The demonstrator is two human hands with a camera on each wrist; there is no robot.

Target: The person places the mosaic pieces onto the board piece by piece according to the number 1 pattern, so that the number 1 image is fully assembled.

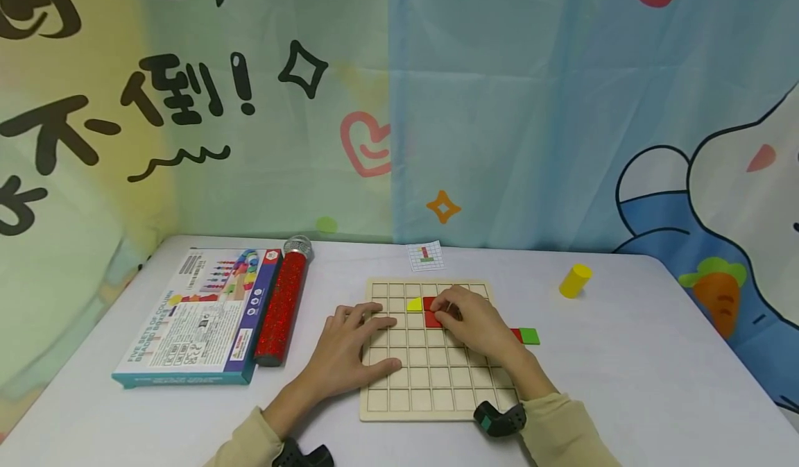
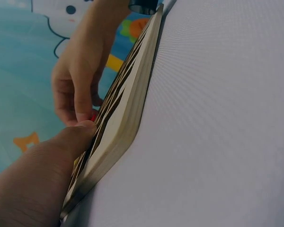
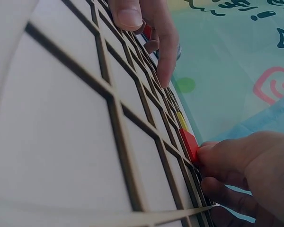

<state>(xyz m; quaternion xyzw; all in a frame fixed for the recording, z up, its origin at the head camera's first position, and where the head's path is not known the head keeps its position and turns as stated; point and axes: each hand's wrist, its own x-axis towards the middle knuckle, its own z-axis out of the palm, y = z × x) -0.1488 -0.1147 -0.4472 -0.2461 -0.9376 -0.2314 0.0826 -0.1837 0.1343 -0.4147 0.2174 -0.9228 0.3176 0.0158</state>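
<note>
A pale wooden board [image 1: 440, 400] with a square grid lies on the table. My left hand [image 1: 346, 347] rests over its left side, fingers spread, the thumb [image 2: 73, 139] on the edge in the left wrist view. At the board's upper middle, red tiles [image 1: 431, 320] sit beside a yellow tile [image 1: 414, 304]. My right hand [image 1: 473, 323] pinches at a red tile with curled fingers. The right wrist view shows that red tile [image 3: 189, 144] against the fingertips, low on the grid. Part of the red is hidden under the hand.
Right of the board lie a green tile [image 1: 529, 336] and a red one [image 1: 516, 334], partly behind my wrist. A yellow cylinder [image 1: 575, 281] stands farther right. Behind the board is a small pattern card [image 1: 426, 256]. Leftward lie a red microphone [image 1: 282, 311] and a boxed set [image 1: 193, 314].
</note>
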